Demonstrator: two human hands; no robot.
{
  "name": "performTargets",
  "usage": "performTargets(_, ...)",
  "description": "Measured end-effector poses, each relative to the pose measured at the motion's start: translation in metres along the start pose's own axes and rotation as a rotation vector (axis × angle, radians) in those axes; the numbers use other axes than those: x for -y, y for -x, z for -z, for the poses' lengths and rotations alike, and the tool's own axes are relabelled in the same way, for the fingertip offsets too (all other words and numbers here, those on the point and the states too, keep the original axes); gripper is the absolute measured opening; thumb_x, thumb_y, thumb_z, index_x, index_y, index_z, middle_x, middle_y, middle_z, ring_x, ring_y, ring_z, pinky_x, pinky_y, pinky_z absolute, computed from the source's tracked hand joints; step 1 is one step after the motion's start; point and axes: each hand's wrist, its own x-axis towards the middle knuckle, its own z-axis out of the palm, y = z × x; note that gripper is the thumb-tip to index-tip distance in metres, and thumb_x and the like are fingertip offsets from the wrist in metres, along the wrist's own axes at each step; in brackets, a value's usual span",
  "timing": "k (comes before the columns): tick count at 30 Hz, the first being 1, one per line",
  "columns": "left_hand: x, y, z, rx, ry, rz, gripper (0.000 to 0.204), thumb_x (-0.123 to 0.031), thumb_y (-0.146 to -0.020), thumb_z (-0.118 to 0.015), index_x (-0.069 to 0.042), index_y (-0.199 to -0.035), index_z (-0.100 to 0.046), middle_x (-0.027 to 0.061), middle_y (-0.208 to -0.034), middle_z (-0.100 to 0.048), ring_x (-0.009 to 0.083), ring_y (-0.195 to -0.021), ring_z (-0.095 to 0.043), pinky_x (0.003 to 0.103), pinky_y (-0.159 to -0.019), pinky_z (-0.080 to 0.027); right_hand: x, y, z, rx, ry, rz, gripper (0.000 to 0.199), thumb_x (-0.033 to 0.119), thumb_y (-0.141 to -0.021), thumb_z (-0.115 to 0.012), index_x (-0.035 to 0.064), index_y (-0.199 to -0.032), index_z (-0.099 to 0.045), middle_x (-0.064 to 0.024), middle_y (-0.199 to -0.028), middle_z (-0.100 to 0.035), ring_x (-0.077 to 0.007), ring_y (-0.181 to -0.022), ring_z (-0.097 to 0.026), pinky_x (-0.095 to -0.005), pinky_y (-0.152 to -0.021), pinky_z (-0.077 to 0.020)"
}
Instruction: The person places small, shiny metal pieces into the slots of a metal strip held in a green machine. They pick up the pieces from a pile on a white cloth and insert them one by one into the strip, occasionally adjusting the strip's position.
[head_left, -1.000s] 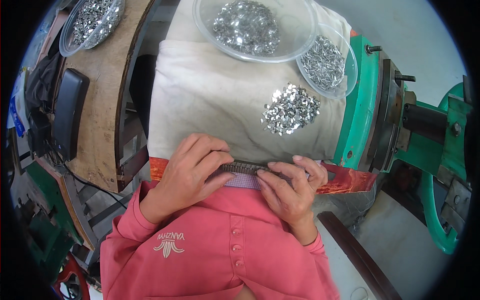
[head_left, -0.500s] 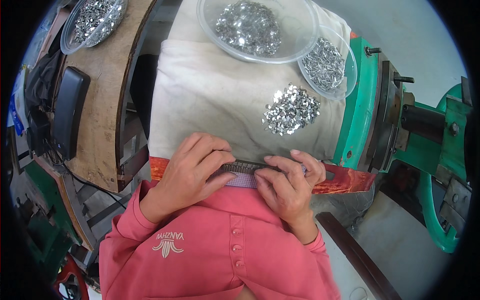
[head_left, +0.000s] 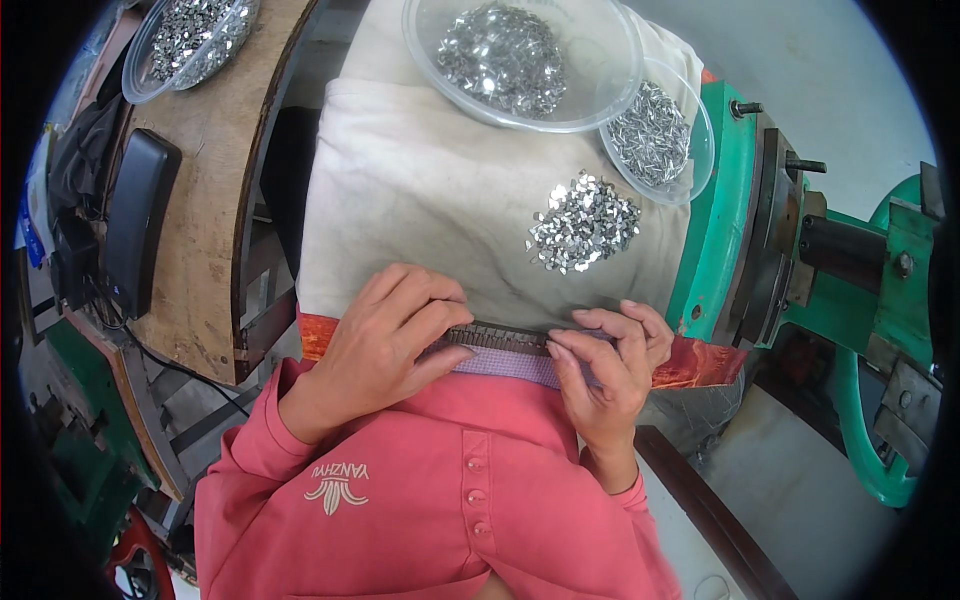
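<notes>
A dark slotted metal strip (head_left: 505, 338) lies along the near edge of the pale cloth, in front of my body. My left hand (head_left: 385, 335) is closed on its left end, fingers on the far side and thumb on the near side. At the strip's right part, the thumb and forefinger of my right hand (head_left: 612, 365) come together against it; what they pinch, if anything, is too small to tell. Under the strip shows a purple checked fabric (head_left: 510, 365). Beyond the right hand, a loose pile of small shiny metal pieces (head_left: 585, 222) sits on the cloth.
Toward the back stand a large clear plastic bowl (head_left: 425, 75) and a smaller clear tub (head_left: 705, 150), both holding small metal parts. A green machine (head_left: 715, 225) borders the cloth at right. On the wooden table (head_left: 205, 220) at left are a black case (head_left: 143, 215) and another bowl (head_left: 140, 88).
My right hand has shifted right along the strip, uncovering more of it, and its thumb and forefinger have come closer together. My left hand has stayed in place.
</notes>
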Motion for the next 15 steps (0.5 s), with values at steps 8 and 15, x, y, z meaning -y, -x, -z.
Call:
performTargets(8, 0.001, 0.0, -0.001, -0.003, -0.008, -0.005, 0.04, -0.011, -0.064, -0.086, -0.005, -0.097, -0.065, 0.0093, -0.104, -0.063, 0.0283, -0.093, -0.058, 0.038, -0.08, -0.047, 0.006, 0.0, -0.007, 0.007, 0.036, 0.094, 0.018, 0.02, -0.069, -0.086, 0.0231, -0.085, -0.077, 0.0068, -0.105, -0.069, -0.0244, -0.119, -0.048, -0.0396, -0.099, -0.0295)
performTargets(15, 0.001, 0.001, -0.001, -0.017, -0.006, -0.016, 0.04, -0.011, -0.065, -0.086, -0.006, -0.097, -0.064, 0.0092, -0.104, -0.063, 0.0282, -0.093, -0.058, 0.038, -0.079, -0.048, 0.014, -0.006, -0.011, 0.038, 0.148, 0.17, 0.014, 0.024, -0.071, -0.083, 0.0231, -0.083, -0.075, 0.0083, -0.109, -0.068, -0.0233, -0.121, -0.048, -0.0412, -0.099, -0.0281)
